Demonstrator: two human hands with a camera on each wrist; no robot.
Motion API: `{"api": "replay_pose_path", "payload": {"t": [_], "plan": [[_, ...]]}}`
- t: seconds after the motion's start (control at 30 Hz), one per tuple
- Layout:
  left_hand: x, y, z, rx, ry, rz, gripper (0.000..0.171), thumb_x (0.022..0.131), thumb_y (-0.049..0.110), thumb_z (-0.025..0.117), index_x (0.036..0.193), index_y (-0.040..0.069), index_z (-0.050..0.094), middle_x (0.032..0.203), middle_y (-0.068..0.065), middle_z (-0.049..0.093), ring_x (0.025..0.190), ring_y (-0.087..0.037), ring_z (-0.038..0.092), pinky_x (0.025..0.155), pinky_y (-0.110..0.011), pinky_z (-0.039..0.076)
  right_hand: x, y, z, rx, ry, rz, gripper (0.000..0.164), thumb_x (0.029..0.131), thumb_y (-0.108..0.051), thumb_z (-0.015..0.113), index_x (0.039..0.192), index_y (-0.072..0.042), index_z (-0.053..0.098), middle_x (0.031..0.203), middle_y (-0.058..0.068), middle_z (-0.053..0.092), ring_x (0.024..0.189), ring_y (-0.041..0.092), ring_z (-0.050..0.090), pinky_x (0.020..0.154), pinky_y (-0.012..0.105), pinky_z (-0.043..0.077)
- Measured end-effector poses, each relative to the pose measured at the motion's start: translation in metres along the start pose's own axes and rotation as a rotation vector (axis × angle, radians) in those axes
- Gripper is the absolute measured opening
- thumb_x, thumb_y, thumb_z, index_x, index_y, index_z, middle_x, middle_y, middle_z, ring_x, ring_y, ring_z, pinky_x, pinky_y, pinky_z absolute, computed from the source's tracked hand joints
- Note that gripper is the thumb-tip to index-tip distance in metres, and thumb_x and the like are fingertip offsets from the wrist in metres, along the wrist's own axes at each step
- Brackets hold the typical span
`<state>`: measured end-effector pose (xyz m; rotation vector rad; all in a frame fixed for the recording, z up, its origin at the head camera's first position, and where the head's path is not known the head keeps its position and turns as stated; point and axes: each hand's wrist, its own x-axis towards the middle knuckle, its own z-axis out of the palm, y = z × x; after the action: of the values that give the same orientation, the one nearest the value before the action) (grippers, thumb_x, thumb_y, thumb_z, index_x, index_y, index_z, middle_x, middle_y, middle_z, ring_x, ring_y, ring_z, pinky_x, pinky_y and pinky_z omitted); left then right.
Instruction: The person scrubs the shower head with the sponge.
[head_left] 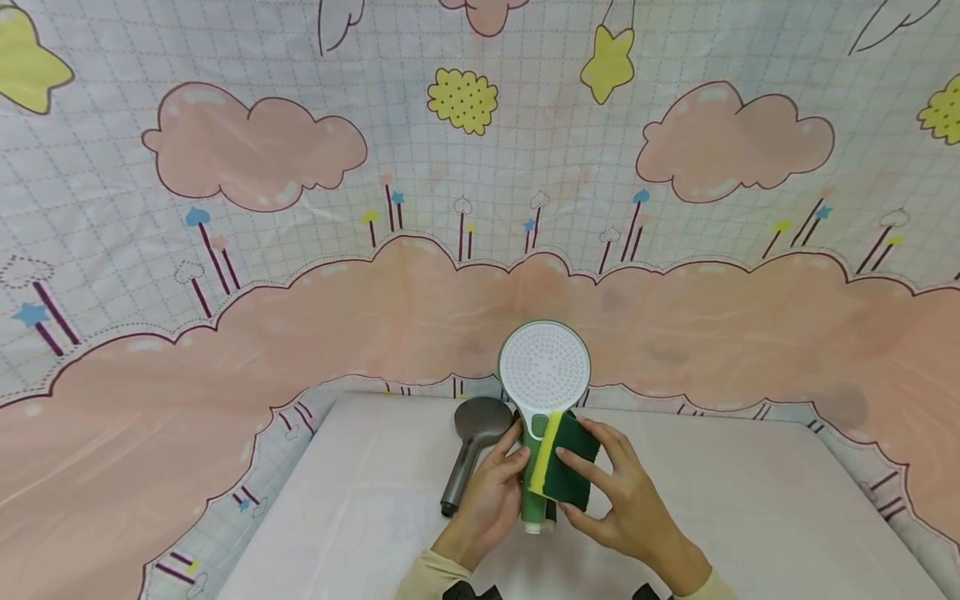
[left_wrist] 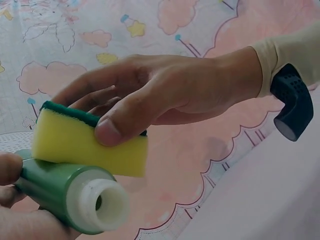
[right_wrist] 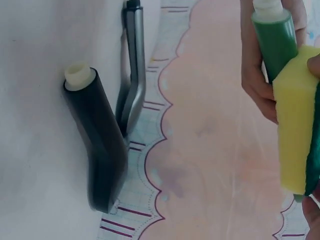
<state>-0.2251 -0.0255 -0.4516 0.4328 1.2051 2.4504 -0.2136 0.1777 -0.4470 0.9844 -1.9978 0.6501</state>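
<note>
My left hand grips the green handle of a shower head, its round white spray face turned toward the head camera. A sponge, yellow with a dark green scouring side, is pinched between the thumb and fingers of my right hand. Its yellow side lies against the green handle in the left wrist view. That handle ends in a white hollow threaded neck, pointing toward this camera. In the right wrist view the sponge partly covers the handle.
On the white table, a grey shower head lies left of my hands. A second, black shower head lies beside it, mostly hidden behind the green one in the head view. Behind the table hangs a cloud-patterned cloth.
</note>
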Motion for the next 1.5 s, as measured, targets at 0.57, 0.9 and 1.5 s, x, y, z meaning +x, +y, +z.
{"api": "replay_pose_path", "payload": {"t": [0.57, 0.9, 1.5], "plan": [[-0.002, -0.003, 0.001, -0.081, 0.006, -0.039, 0.062, 0.105, 0.015, 0.041, 0.159, 0.016, 0.011, 0.165, -0.010, 0.013, 0.153, -0.030, 0.009, 0.124, -0.045, 0.012, 0.003, 0.003, -0.002, -0.017, 0.001, 0.017, 0.057, 0.087, -0.060, 0.063, 0.125, -0.019, 0.066, 0.138, 0.023, 0.051, 0.130, 0.029, 0.045, 0.117, 0.014, 0.022], [-0.003, -0.003, 0.003, -0.087, 0.011, -0.051, 0.058, 0.105, 0.017, 0.042, 0.158, 0.020, 0.019, 0.164, -0.007, 0.020, 0.152, -0.027, 0.016, 0.123, -0.042, 0.017, 0.004, 0.005, -0.004, -0.038, -0.025, 0.023, 0.060, 0.087, -0.062, 0.061, 0.129, -0.019, 0.064, 0.141, 0.020, 0.049, 0.130, 0.029, 0.045, 0.116, 0.013, 0.021], [-0.003, -0.008, 0.001, -0.075, 0.017, -0.067, 0.059, 0.105, 0.023, 0.043, 0.158, 0.023, 0.019, 0.163, -0.007, 0.023, 0.151, -0.026, 0.020, 0.122, -0.043, 0.023, -0.001, -0.004, 0.001, 0.028, -0.031, -0.092, 0.055, 0.086, -0.056, 0.067, 0.125, -0.016, 0.067, 0.138, 0.024, 0.052, 0.126, 0.031, 0.047, 0.118, 0.018, 0.023]]}}
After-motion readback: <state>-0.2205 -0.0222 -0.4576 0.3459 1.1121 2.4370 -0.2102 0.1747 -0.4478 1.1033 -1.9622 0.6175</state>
